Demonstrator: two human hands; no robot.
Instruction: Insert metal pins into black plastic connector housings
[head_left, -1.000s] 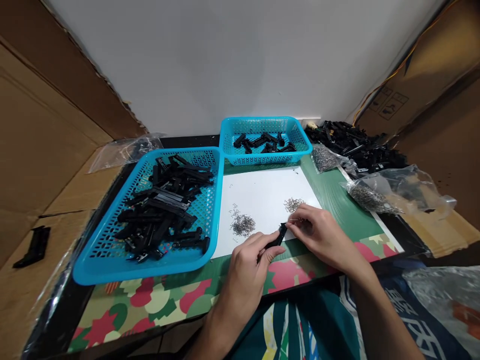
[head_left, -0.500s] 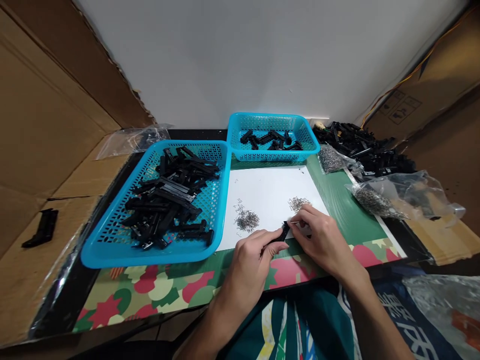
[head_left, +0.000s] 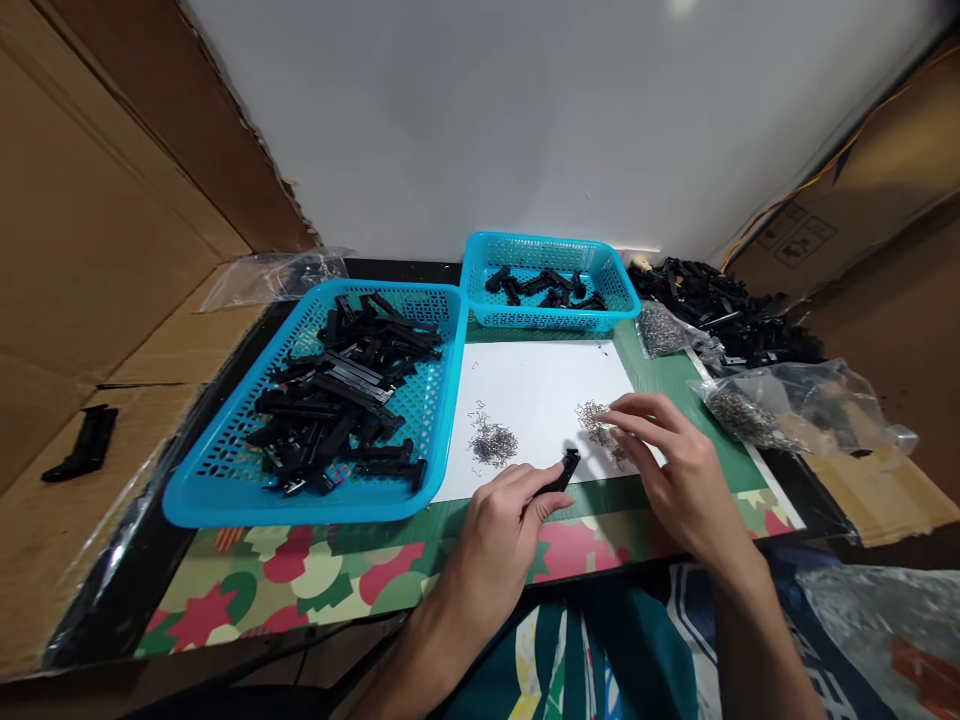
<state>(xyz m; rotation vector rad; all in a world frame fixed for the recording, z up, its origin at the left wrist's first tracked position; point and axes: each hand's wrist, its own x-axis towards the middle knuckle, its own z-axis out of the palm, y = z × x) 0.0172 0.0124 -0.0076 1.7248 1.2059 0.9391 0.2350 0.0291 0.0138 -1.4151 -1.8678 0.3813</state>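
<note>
My left hand [head_left: 504,525] is closed around a narrow black plastic part [head_left: 568,468], whose notched end sticks out past the thumb and forefinger. My right hand [head_left: 673,470] is over the right-hand pile of small wire springs [head_left: 591,420], its fingers stretched out and apart, fingertips at the pile's edge. No part shows between them. A second pile of small bent metal pieces [head_left: 495,444] lies to the left on the white sheet [head_left: 536,380].
A large blue basket [head_left: 300,512] of black parts stands at left, a smaller blue basket [head_left: 551,318] behind the sheet. At right lie plastic bags of metal pieces [head_left: 739,410] and a heap of black parts [head_left: 739,310]. One black part [head_left: 90,440] rests on cardboard at far left.
My right hand has moved away from the black part, over to the right-hand pile, and its fingers have spread. My left hand keeps the part in nearly the same place.
</note>
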